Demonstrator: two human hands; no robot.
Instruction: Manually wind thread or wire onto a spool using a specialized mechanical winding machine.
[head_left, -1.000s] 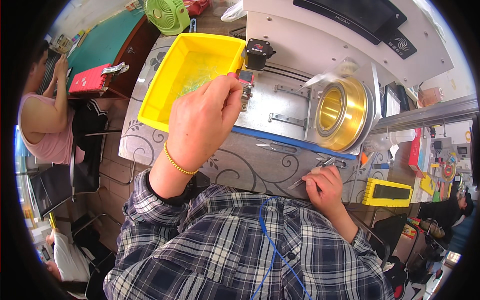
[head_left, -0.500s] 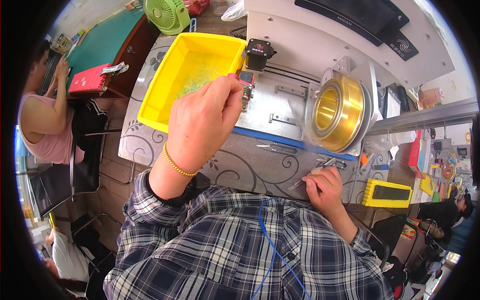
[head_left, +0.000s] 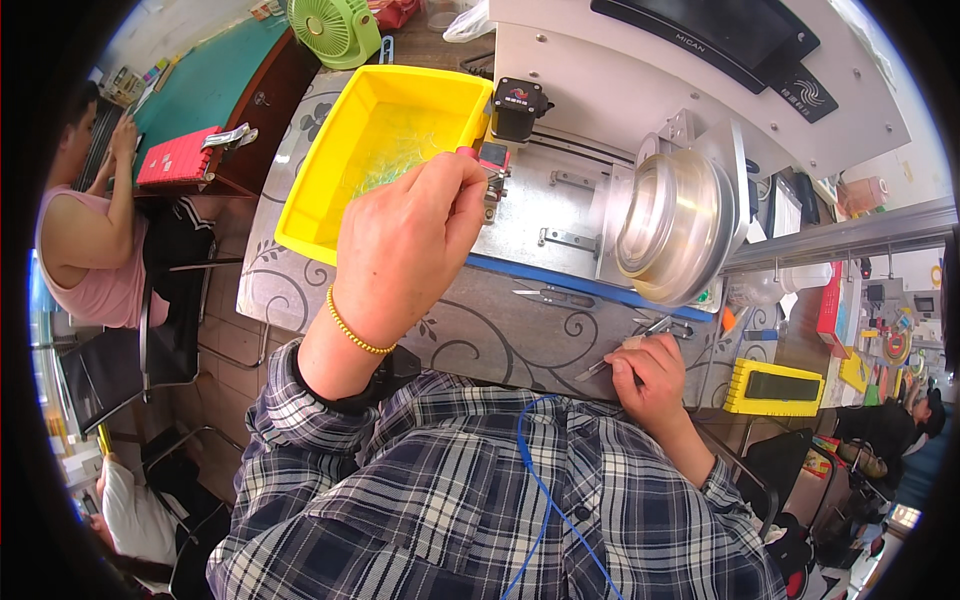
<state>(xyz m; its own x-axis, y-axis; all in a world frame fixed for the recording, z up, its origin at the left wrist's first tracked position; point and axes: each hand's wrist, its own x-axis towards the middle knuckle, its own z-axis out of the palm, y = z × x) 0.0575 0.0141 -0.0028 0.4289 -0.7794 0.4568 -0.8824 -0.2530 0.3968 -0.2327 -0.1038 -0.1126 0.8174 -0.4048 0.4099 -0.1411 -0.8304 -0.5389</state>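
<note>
My left hand [head_left: 405,240], with a yellow beaded bracelet [head_left: 355,325] at the wrist, is closed in a pinch beside a small red and black fixture [head_left: 493,170] on the machine. What its fingertips hold is hidden. A yellow bin [head_left: 318,190] with fine greenish clear strands [head_left: 395,165] inside stands just beyond that hand. By the table's front edge, my right hand [head_left: 652,378] closes round a small metal tool with a thin pointed tip [head_left: 592,370]. Mounted on the machine, a wide reel [head_left: 680,225] looks pale, clear and blurred.
A white machine [head_left: 640,70] with a dark panel fills the back. Small pointed snips [head_left: 555,297] lie on the patterned table [head_left: 460,335]. A yellow and black block [head_left: 775,387] sits at right. A green fan [head_left: 333,30] stands behind; a person [head_left: 100,240] sits at left.
The reel, golden and only partly blurred before, now looks pale, clear and smeared, as if turning. Both my hands hold their places.
</note>
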